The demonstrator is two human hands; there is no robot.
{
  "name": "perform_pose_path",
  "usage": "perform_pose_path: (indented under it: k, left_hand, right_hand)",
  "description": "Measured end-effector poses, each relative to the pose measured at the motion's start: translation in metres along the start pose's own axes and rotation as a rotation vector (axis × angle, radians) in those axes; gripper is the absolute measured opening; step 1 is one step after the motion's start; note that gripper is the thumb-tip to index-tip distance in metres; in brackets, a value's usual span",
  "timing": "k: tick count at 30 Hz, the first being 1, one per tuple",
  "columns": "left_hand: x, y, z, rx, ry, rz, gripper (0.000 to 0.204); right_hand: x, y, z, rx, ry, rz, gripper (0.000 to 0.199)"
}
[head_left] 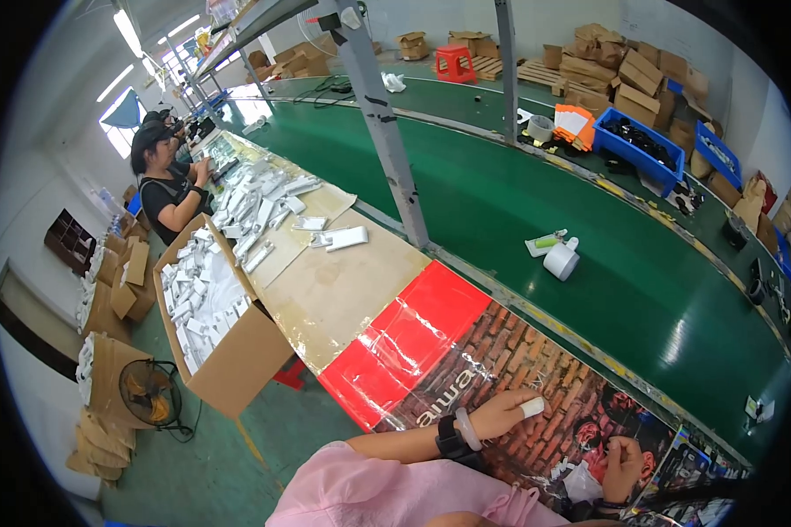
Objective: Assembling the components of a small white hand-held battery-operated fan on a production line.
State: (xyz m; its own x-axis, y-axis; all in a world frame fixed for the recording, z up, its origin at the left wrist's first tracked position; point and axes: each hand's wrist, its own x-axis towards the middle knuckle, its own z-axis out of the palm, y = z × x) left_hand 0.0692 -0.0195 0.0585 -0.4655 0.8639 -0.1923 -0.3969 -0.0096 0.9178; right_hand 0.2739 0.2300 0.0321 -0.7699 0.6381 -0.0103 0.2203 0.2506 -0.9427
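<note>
My left hand (501, 416), with a dark band and a pale bangle at its wrist, is over the brick-patterned printed sheet (492, 356) on the bench. Its fingers are closed at a small white piece (532, 407), probably plastic. To the right and nearer me, my right hand (622, 470) has curled fingers; whatever they may hold is hidden. Small white parts (559, 471) and a crumpled, whitish plastic bag (582, 483) lie between my hands and my body.
A green conveyor belt (492, 206) runs beyond the bench, carrying a white cylindrical object (561, 260). A grey post (378, 123) rises at its edge. Left, a cardboard box (237, 360) holds white parts, with more piled (255, 202) near a co-worker (171, 180). A fan (149, 393) stands below.
</note>
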Motion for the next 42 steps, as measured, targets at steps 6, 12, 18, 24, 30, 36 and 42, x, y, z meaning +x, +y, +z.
perform_pose_path:
  k: [6,12,18,24,30,36,42]
  left_hand:
    - [-0.002,-0.005,0.001,-0.004,0.017,0.025,0.028]
    - [-0.004,-0.003,0.002,0.048,-0.041,0.036,0.027]
    - [-0.007,-0.011,-0.007,0.196,0.133,0.02,0.023]
    - [-0.001,0.008,0.005,0.118,0.165,-0.038,0.021]
    - [-0.003,-0.001,0.004,0.021,0.141,-0.007,0.024]
    - [0.0,0.008,0.012,-0.001,0.184,-0.056,0.022]
    - [0.0,0.012,-0.001,0.029,0.197,-0.112,0.033]
  right_hand:
    - [-0.001,-0.001,0.002,0.035,0.006,0.03,0.014]
    - [-0.008,-0.007,-0.001,-0.04,0.0,-0.021,0.014]
    - [-0.002,-0.029,0.011,-0.215,0.046,-0.08,0.012]
    - [-0.005,-0.051,-0.005,-0.291,-0.018,-0.271,0.014]
    - [0.001,-0.083,-0.068,-0.732,-0.092,-0.102,0.022]
    - [0.102,-0.013,-0.216,-0.925,0.225,0.112,0.027]
    - [0.202,0.056,-0.284,-1.154,0.671,0.432,0.031]
